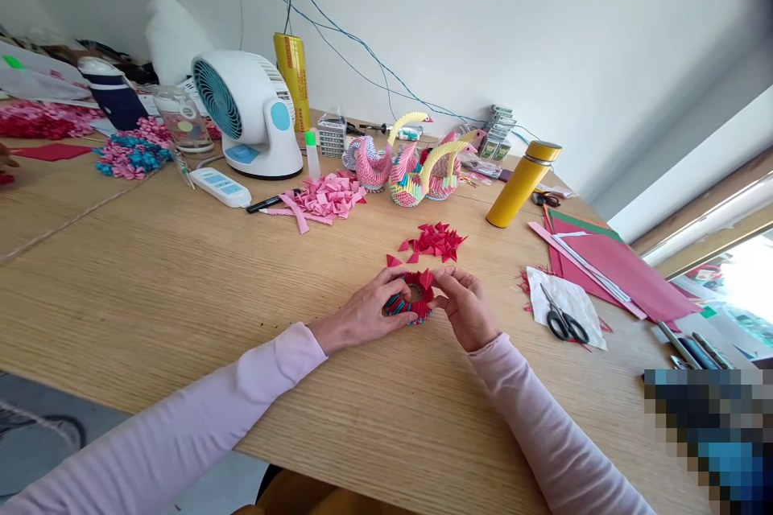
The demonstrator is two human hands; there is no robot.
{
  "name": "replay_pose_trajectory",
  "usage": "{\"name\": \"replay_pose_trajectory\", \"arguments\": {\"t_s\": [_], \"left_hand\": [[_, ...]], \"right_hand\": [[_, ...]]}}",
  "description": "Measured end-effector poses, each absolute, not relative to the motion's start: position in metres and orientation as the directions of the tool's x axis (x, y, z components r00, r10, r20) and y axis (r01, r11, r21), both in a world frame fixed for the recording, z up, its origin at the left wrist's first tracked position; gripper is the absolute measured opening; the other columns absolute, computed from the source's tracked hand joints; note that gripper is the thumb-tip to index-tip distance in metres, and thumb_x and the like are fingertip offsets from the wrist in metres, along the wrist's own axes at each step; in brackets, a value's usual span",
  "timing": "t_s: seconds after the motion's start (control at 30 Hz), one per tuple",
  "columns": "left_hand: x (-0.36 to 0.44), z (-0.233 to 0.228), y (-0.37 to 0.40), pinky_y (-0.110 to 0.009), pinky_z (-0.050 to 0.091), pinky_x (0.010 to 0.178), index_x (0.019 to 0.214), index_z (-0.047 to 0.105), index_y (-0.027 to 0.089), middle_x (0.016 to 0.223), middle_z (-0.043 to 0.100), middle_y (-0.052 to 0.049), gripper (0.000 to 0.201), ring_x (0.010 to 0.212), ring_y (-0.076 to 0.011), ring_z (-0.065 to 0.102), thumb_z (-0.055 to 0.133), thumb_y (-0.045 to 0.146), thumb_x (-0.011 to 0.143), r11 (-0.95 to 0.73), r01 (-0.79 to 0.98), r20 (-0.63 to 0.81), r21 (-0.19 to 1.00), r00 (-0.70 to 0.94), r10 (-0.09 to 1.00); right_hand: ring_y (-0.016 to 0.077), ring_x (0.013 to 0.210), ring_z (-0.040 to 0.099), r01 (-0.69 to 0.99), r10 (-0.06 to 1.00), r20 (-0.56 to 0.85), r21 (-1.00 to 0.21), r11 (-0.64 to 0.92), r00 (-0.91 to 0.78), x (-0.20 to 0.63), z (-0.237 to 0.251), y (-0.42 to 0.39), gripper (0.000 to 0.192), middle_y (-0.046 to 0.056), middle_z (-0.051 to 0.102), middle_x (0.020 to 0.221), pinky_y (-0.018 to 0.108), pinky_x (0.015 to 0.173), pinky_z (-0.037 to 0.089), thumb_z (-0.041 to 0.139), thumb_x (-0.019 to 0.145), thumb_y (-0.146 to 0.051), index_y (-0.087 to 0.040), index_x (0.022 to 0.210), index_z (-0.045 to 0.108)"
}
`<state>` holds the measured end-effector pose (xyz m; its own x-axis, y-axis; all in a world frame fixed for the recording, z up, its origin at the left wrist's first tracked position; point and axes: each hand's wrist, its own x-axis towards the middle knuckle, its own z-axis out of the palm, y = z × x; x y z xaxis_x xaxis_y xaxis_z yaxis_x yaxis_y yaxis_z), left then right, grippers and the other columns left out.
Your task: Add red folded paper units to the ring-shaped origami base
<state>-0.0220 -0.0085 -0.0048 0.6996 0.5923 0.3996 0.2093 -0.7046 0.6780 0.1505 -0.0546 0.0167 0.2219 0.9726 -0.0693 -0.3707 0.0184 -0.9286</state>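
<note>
Both hands, left hand [365, 312] and right hand [465, 310], are pinched around a small ring of folded red and blue paper pieces [411, 299] on the light wooden table [181, 290]. Looks like only the base rows are built (finished pink paper swans [411, 165] sit behind). A loose pile of red folded triangles [436, 241] is unused. No readable labels.

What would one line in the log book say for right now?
left hand: holds paper ring | right hand: holds paper ring | ring: red and blue, on table | red folded pieces: just behind | scissors: right, untouched
</note>
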Motion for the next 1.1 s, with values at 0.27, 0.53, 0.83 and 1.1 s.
{"name": "replay_pose_trajectory", "arguments": {"t_s": [0.27, 0.53, 0.83, 1.1], "left_hand": [[-0.021, -0.009, -0.009, -0.038, 0.045, 0.096, 0.089, 0.055, 0.021, 0.129, 0.048, -0.009, 0.017, 0.117, -0.0236, 0.051, 0.066, 0.03, 0.08, -0.693, 0.259, 0.371, 0.673, 0.693, 0.618], [-0.022, -0.008, -0.01, -0.037, 0.046, 0.095, 0.09, 0.054, 0.021, 0.127, 0.048, -0.009, 0.017, 0.116, -0.0228, 0.052, 0.064, 0.031, 0.082, -0.693, 0.248, 0.374, 0.677, 0.695, 0.614], [-0.022, -0.01, -0.01, -0.037, 0.046, 0.094, 0.091, 0.054, 0.021, 0.13, 0.046, -0.009, 0.018, 0.116, -0.0229, 0.052, 0.065, 0.03, 0.081, -0.696, 0.246, 0.382, 0.675, 0.69, 0.615], [-0.022, -0.005, -0.011, -0.035, 0.045, 0.096, 0.094, 0.055, 0.021, 0.128, 0.047, -0.008, 0.017, 0.116, -0.0215, 0.052, 0.064, 0.029, 0.082, -0.711, 0.209, 0.396, 0.671, 0.71, 0.582]], "right_hand": [[0.0027, 0.04, 0.047, -0.72, 0.944, -0.328, -0.66, -0.214, 0.02, 0.175, 0.015, -0.048, 0.004, 0.004, 0.067, 0.073, 0.008, 0.026, 0.03, 0.06, 0.068, -0.012, -0.015, 0.07, 0.061], [-0.0003, 0.036, 0.039, -0.805, 0.923, -0.359, -0.504, -0.314, -0.136, 0.181, 0.01, -0.055, 0.012, 0.003, 0.064, 0.073, 0.005, 0.026, 0.027, 0.051, 0.072, -0.009, -0.013, 0.074, 0.063], [0.0, 0.035, 0.032, -0.674, 0.965, -0.203, -0.691, -0.26, -0.164, 0.186, 0.008, -0.057, 0.006, 0.003, 0.065, 0.072, 0.006, 0.025, 0.024, 0.058, 0.071, -0.012, -0.013, 0.074, 0.063], [0.0023, 0.031, 0.029, -0.243, 0.941, -0.129, -0.969, -0.052, 0.312, 0.158, 0.017, -0.068, 0.019, -0.008, 0.045, 0.038, 0.012, 0.027, 0.017, 0.072, 0.066, -0.031, -0.016, 0.067, 0.06]]}}
